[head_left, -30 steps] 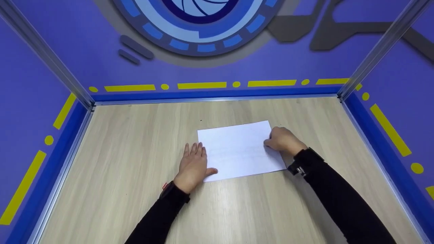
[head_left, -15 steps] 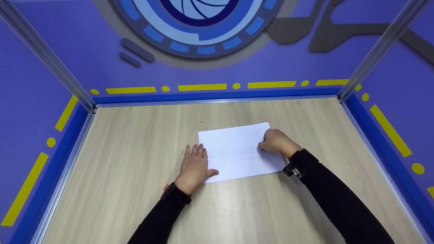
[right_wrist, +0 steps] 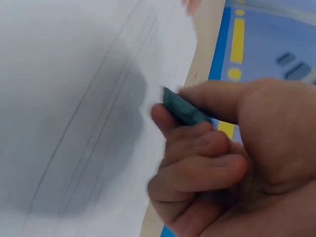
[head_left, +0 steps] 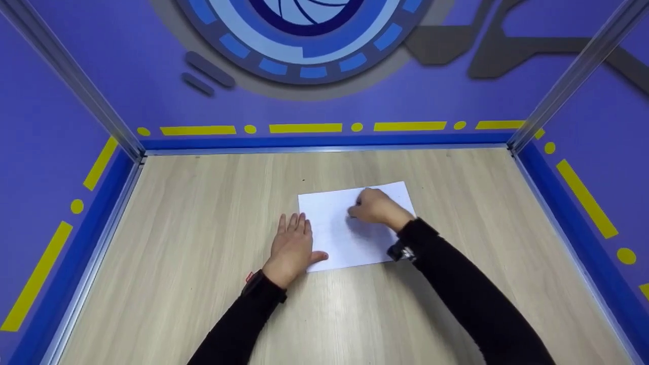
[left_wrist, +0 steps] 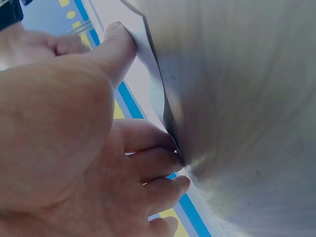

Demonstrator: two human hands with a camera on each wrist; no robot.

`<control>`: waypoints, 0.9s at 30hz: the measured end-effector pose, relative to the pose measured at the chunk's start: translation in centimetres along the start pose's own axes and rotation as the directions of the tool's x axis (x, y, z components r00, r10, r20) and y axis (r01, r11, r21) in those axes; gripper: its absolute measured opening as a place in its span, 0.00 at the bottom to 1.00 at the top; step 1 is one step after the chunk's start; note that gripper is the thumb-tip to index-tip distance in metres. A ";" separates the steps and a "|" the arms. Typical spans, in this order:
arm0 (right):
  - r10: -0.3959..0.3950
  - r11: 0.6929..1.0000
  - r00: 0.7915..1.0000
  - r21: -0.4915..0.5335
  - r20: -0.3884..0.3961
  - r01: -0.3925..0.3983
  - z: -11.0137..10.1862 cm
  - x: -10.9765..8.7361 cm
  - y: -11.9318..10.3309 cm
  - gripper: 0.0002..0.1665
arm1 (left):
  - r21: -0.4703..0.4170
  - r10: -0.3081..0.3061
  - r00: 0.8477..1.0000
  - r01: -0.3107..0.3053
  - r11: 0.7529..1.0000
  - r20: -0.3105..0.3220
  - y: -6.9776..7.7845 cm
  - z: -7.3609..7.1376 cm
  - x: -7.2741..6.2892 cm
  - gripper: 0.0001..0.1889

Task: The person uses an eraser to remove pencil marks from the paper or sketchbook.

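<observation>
A white sheet of paper [head_left: 329, 233] lies on the wooden table, and faint straight lines run across it in the right wrist view. My left hand [head_left: 291, 251] rests at its left edge with fingers extended and the thumb over the paper. In the left wrist view the sheet's edge [left_wrist: 157, 91] lifts a little beside that thumb. Over the upper right part of the sheet, my right hand [head_left: 377, 207] pinches a small dark green piece [right_wrist: 183, 108] with a pointed corner between thumb and forefinger. Its exact kind is unclear, and in the head view the hand hides it.
The pale wood table [head_left: 203, 228] surrounds the sheet. Purple-blue panels with yellow marks stand at the back [head_left: 324, 109] and both sides, joined by metal rails [head_left: 329, 149].
My right hand has moved left across the paper from its right edge, still gripping the small piece. The left hand and the sheet stay in place.
</observation>
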State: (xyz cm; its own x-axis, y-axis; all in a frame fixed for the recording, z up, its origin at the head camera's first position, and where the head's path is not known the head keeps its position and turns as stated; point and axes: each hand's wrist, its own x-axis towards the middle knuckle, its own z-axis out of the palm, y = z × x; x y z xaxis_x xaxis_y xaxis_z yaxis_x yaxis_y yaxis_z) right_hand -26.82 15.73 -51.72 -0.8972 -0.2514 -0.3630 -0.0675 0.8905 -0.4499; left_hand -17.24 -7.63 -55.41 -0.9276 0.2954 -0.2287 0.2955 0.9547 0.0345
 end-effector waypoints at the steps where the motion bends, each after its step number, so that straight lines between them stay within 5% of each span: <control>1: -0.008 1.000 1.000 0.000 -0.009 0.008 0.5 0.4 -1.1 0.20 | -0.005 0.000 1.000 0.000 1.000 -0.005 0.0 0.0 0.0 0.57; 2: -0.029 1.000 0.999 0.004 -0.024 0.029 1.7 2.0 -1.2 0.21 | -0.009 0.000 1.000 0.000 1.000 -0.009 -0.1 0.0 -0.1 0.57; 9: -0.087 0.995 0.995 -0.059 -0.055 0.084 4.6 3.7 -6.9 0.18 | -0.020 -0.001 0.999 0.000 1.000 -0.033 0.0 0.0 -0.1 0.56; 11: -0.073 0.996 0.996 -0.044 -0.049 0.071 5.4 4.6 -7.1 0.17 | -0.018 0.003 1.000 -0.004 1.000 -0.030 0.1 -0.1 0.0 0.57; 18: -0.077 0.996 0.994 -0.052 -0.074 0.073 6.7 8.7 -3.2 0.17 | 0.018 -0.010 1.000 0.010 1.000 -0.008 0.2 -0.3 0.1 0.57; 27: 0.030 0.998 0.996 0.050 -0.079 -0.027 1.8 4.1 1.4 0.16 | 0.031 -0.021 1.000 0.020 0.999 0.011 0.2 -0.1 0.1 0.58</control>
State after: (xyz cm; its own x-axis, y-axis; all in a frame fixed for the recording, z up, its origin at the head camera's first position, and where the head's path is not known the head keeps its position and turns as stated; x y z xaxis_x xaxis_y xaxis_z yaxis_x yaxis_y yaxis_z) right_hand -29.85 15.28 -55.34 -0.9305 -0.1935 -0.3111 -0.0217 0.8768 -0.4803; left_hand -17.24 -7.40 -55.33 -0.9309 0.2753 -0.2402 0.2838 0.9589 -0.0007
